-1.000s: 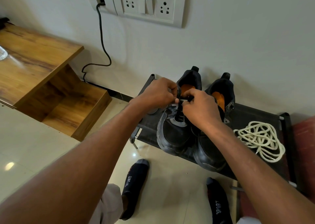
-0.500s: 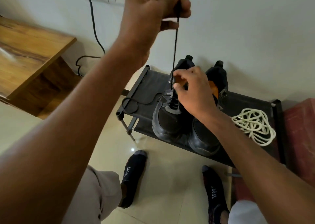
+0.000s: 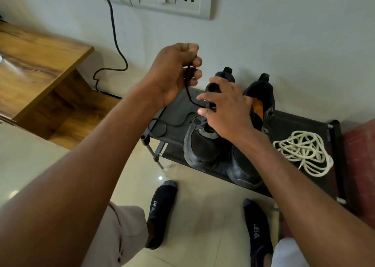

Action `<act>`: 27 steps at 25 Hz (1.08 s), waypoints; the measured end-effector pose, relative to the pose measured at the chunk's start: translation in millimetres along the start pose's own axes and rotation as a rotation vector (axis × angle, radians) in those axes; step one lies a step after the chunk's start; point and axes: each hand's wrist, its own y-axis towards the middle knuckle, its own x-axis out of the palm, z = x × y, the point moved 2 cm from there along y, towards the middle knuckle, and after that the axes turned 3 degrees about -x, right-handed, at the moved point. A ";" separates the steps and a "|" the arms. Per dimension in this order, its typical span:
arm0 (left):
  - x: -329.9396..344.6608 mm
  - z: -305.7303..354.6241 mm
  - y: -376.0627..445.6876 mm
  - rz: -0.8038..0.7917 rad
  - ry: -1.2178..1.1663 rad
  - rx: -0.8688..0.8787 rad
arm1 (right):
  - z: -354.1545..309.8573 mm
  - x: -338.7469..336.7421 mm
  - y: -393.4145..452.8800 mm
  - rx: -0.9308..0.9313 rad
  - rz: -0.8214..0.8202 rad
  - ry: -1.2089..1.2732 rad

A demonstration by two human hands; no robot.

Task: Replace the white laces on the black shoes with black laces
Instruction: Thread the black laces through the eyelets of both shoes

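A low black shoe rack (image 3: 294, 128) stands against the white wall, and the two black shoes sit side by side on its top shelf, long axes running from the wall toward the person, heels at the wall and toes over the front edge. The left shoe (image 3: 203, 149) is the one being laced; the right shoe (image 3: 243, 169) lies touching it, its orange insole showing. On the same shelf, to the right of the shoes and apart from them, the white laces (image 3: 304, 153) lie in a loose heap.

The left hand (image 3: 172, 73) is raised above the shelf's left end, its fingers curled round the black lace (image 3: 189, 96), which runs down and rightward to the left shoe's eyelets; a slack loop of it trails on the shelf. The right hand (image 3: 227, 112) rests over the left shoe's opening, back upward, thumb and forefinger pinching the lace at the eyelets.
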 end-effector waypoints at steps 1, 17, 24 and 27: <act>1.6 2.3 1.6 -0.053 -0.173 -0.037 | -0.6 6.6 -0.7 -0.008 -0.032 -0.009; 13.0 -14.8 0.2 -0.300 0.414 0.009 | -1.1 -44.2 10.0 0.035 0.516 0.674; 2.2 -23.2 3.1 -0.429 0.300 -0.232 | 3.1 -27.7 11.4 0.128 0.445 0.828; 2.9 -24.0 2.1 -0.478 0.354 -0.201 | -6.0 -41.9 15.5 0.074 0.545 0.880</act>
